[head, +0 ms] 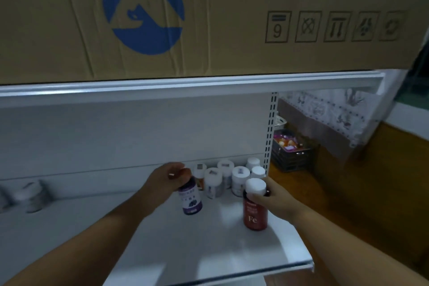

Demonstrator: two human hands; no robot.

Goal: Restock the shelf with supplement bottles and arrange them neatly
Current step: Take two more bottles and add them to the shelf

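My left hand (pixel 166 180) grips the top of a purple-labelled bottle (pixel 191 199), holding it tilted just above the white shelf (pixel 209 253). My right hand (pixel 271 199) is closed around a red bottle marked "Fe" (pixel 255 212) with a white cap, which stands near the shelf's right front. Behind them, several white-capped bottles (pixel 240 176) are grouped in the back right corner against the rear panel.
A blurred white jar (pixel 32 195) stands at the far left of the shelf. A large cardboard box (pixel 232 18) sits on the shelf above. Right of the shelf upright, a dark crate (pixel 290 153) with packets rests on a wooden floor beside a lace-edged cloth (pixel 336 118).
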